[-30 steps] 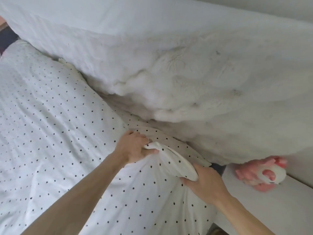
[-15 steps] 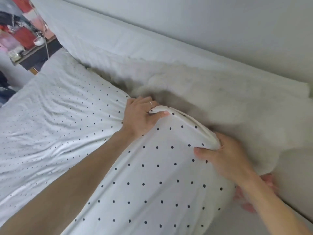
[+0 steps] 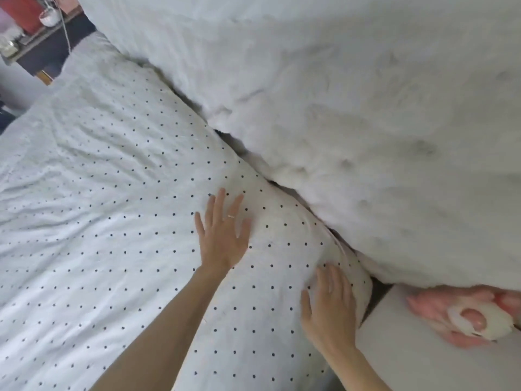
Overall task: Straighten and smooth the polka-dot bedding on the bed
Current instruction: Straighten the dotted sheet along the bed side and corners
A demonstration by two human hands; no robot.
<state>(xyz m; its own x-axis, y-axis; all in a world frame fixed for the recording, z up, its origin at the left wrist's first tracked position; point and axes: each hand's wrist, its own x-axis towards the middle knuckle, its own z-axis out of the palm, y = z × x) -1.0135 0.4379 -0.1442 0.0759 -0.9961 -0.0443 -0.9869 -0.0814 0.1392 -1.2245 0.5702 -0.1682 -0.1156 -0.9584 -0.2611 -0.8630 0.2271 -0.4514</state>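
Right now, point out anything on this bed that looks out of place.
The polka-dot bedding is wrinkled across its left part. At lower right, a pink-and-white soft object pokes out from under the fluffy white blanket.

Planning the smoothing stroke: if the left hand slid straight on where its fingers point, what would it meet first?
The left hand would cross polka-dot bedding, then likely meet the fluffy white blanket; depth unclear.

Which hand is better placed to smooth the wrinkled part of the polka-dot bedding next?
The left hand, probably. It lies flat on the polka-dot bedding, nearer the creases. The right hand rests flat at the bedding's edge beside the fluffy white blanket, farther from them.
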